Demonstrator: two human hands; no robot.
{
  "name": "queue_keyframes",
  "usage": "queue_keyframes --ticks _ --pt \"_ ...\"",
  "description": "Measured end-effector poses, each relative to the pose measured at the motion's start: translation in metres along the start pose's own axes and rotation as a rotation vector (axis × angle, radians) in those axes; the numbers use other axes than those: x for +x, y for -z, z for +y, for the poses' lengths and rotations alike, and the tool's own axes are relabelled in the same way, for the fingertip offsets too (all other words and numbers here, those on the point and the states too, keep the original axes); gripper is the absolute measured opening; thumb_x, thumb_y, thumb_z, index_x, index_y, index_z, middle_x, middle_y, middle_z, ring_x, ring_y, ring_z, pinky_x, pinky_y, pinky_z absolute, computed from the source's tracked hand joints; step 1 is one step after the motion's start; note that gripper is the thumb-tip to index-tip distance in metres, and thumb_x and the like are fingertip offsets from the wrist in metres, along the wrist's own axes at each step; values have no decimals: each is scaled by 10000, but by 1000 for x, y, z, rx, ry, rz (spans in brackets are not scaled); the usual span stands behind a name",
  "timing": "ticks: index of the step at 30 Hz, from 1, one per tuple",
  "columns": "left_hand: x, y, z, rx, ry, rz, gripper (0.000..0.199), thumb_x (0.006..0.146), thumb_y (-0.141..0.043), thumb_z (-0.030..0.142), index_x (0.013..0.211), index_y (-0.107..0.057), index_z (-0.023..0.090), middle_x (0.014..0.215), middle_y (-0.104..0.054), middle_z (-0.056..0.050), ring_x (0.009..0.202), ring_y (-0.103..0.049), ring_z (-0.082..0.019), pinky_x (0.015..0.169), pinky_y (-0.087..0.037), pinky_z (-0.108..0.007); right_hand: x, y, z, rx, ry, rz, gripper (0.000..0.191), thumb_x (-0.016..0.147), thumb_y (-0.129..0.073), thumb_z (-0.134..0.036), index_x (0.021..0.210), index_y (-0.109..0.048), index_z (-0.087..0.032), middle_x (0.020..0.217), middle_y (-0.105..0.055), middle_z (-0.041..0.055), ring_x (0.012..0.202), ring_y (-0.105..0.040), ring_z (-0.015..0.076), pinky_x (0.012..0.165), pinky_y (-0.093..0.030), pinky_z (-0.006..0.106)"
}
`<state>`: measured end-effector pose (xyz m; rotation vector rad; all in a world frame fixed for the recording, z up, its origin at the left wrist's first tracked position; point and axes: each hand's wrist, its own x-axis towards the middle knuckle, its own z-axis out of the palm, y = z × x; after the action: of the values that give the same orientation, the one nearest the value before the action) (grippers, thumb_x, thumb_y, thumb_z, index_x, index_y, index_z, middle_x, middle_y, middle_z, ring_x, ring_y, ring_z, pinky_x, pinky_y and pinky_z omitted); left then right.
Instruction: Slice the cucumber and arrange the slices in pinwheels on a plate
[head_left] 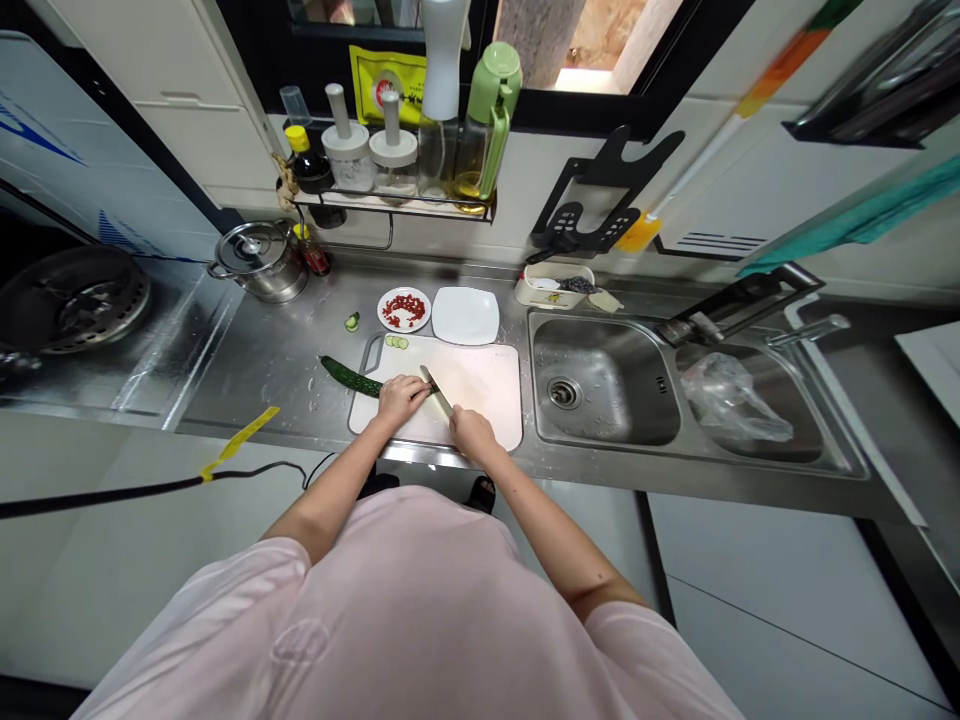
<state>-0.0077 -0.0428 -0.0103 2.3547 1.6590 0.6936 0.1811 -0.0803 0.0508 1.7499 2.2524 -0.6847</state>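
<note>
A long green cucumber (351,377) lies across the left half of the white cutting board (491,390), its far end sticking out past the board's left edge. My left hand (403,401) is closed over the cucumber near its right end. In my right hand (472,436) is a kitchen knife (436,390), its handle hidden in my fist. The blade stands at the cucumber's cut end, just right of my left fingers; whether it touches is too small to tell. A few cucumber slices (396,342) rest at the board's upper left.
Behind the board stand a small plate (383,300) of chopped red pieces and a white square plate (465,315). Cucumber end bits (352,322) lie left of them. A double sink (607,400) is at right, a lidded pot (262,262) at left, a condiment shelf (390,203) above.
</note>
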Motion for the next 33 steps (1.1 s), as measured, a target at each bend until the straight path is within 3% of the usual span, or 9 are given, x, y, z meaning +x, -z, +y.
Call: queue_keyframes --ticks 16,27,33 --pt "0 0 0 -21 4 -12 229 894 -512 373 944 -711 269 978 -691 -37 895 -587 -173 766 -409 -315 24 8 -16 0 -5 6 280 952 -311 -174 1119 -532 -135 1044 -657 138 966 -626 214 788 -434 286" --pt "0 0 1 -22 17 -8 223 896 -512 369 933 -708 269 970 -692 -31 889 -586 -168 756 -405 -312 -11 -4 5 -9 1 -37 260 938 -329 -177 1088 -537 -135 984 -666 143 928 -635 224 754 -425 289" --pt "0 0 1 -23 11 -3 227 897 -510 367 932 -708 261 965 -694 -33 881 -584 -171 761 -405 -310 -4 -4 2 -8 -13 -34 249 940 -338 -175 1086 -536 -136 990 -666 142 932 -634 221 754 -425 287"
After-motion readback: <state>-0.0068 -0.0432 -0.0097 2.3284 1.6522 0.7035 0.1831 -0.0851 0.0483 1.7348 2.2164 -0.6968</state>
